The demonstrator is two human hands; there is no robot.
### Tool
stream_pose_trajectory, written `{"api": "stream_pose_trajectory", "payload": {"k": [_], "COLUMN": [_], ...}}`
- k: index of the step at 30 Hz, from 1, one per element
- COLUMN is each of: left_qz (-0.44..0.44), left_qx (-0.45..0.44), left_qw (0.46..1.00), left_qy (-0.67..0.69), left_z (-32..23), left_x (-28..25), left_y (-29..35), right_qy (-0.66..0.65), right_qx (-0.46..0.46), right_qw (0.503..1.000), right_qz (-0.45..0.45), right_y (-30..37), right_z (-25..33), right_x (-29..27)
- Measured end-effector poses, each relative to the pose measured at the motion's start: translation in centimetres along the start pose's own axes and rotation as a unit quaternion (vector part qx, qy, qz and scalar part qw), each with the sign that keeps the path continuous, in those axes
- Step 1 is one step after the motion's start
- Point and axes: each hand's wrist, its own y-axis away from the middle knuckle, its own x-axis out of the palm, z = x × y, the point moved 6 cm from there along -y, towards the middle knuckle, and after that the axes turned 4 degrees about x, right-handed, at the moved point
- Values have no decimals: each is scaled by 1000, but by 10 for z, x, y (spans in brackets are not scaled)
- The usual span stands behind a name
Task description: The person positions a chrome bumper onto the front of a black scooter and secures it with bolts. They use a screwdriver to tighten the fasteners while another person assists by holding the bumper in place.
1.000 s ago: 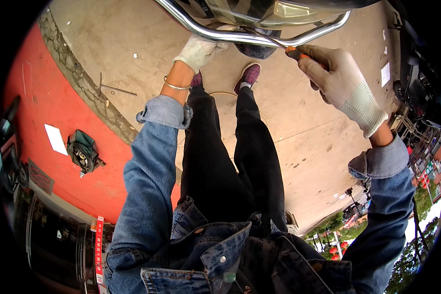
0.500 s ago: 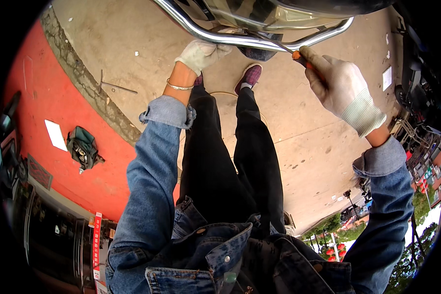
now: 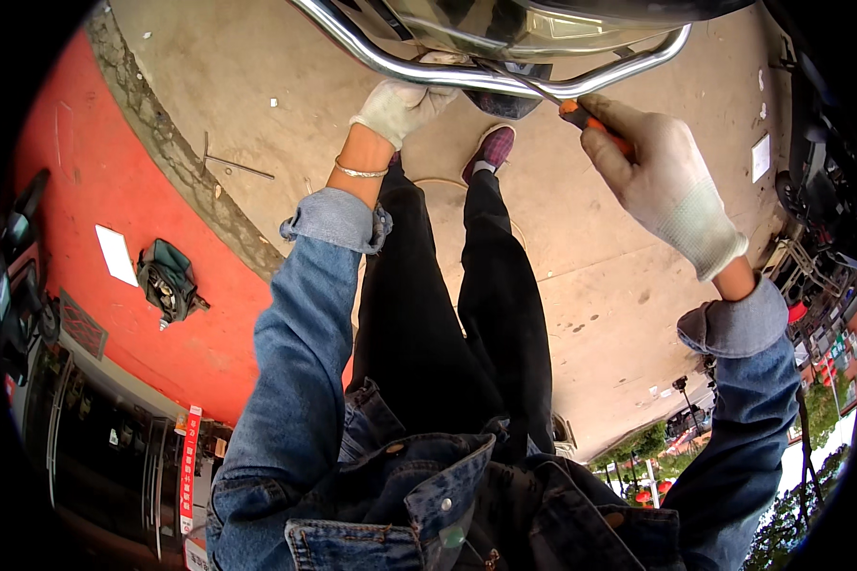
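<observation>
At the top of the view, a chrome tubular bar curves around the lower end of a vehicle with a glossy dark body. My left hand, in a pale work glove, closes around this bar, with glove showing on both sides of it. Some of its fingertips are hidden behind the tube. To the right, my gloved right hand grips a screwdriver by its orange and black handle. Its thin shaft slants up and left across the bar toward the vehicle's underside; I cannot make out what the tip touches.
A T-shaped metal tool lies on the concrete at left. On the red paving are a dark green bag and a white sheet. Parked vehicles line the right edge. My shoe stands below the bar.
The view has shifted slightly. My right hand has turned a little with the screwdriver, whose shaft still crosses the bar. My left hand stays at the bar.
</observation>
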Motion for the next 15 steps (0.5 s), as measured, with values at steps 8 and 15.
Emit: {"api": "stream_pose_trajectory", "payload": {"k": [8,15], "left_qz": [61,24], "left_qx": [249,278], "left_qw": [840,651], "left_qy": [-478,-706], "left_z": [-20,-31], "left_x": [10,34], "left_y": [5,25], "right_qy": [-56,-15], "right_qx": [63,91], "right_qw": [996,995], "right_qz": [28,40], "right_y": [13,7], "right_z": [8,23], "right_x": [-8,-6]}}
